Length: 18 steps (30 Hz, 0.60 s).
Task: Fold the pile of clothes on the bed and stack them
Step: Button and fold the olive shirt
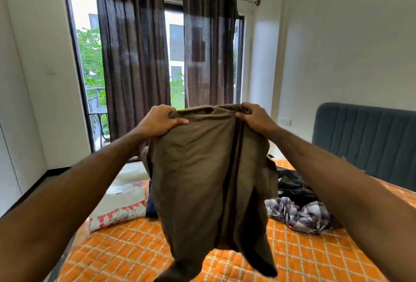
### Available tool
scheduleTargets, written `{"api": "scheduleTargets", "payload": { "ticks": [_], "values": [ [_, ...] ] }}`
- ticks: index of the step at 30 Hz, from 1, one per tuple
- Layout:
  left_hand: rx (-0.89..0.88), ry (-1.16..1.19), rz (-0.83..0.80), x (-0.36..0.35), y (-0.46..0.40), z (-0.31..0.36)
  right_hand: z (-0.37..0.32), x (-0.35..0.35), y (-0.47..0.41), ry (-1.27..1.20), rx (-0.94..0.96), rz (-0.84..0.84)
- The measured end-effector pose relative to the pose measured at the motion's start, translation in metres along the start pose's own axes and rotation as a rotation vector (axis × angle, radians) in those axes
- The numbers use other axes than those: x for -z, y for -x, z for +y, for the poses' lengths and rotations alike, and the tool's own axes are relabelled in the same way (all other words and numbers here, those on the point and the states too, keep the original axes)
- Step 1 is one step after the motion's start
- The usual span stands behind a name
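The bed (139, 252) fills the lower part of the view, under an orange quilt with a pale diamond pattern; its near edge and right side are cut off by the frame. A blue-grey headboard (364, 144) stands at the right, also cut off. Behind the bed, 2 dark curtains (135, 56) hang on 1 rod and cover most of the window (85, 67).

1 brown garment (209, 187) hangs in the air over the middle of the bed, held up in front of the camera. It hides a large part of the bed behind it, and its lower end goes out of the frame. What kind of garment it is, I cannot tell surely.

1 pillow (121, 203) lies at the left on the bed, with a red pattern that I cannot read as letters. Just beside it, a dark blue cloth (151, 207) is mostly hidden by the garment. At the right lie 1 black cloth (295, 185) and 1 checked cloth (299, 214), both crumpled and touching each other.

The left hand (157, 121) grips the top left corner of the garment, fingers curled over the edge. The right hand (254, 115) pinches the top right corner, fingers closed on the fabric. No readable writing is visible.
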<state>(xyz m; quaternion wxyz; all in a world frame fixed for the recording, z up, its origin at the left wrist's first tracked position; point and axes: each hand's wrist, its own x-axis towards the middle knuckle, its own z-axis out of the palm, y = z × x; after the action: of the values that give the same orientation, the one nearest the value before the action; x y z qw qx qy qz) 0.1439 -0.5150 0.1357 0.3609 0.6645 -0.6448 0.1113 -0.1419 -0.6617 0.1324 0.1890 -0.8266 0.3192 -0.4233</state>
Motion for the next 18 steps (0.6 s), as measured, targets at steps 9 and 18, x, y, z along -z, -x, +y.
{"api": "scheduleTargets", "payload": {
  "ticks": [9, 18],
  "values": [
    [0.032, 0.708, -0.156, 0.057, 0.015, 0.026, -0.049, 0.057, 0.01, -0.422, -0.13, -0.345],
    [0.145, 0.915, -0.418, 0.081, 0.008, 0.022, -0.06, 0.069, 0.017, -0.621, -0.25, -0.542]
  ]
}}
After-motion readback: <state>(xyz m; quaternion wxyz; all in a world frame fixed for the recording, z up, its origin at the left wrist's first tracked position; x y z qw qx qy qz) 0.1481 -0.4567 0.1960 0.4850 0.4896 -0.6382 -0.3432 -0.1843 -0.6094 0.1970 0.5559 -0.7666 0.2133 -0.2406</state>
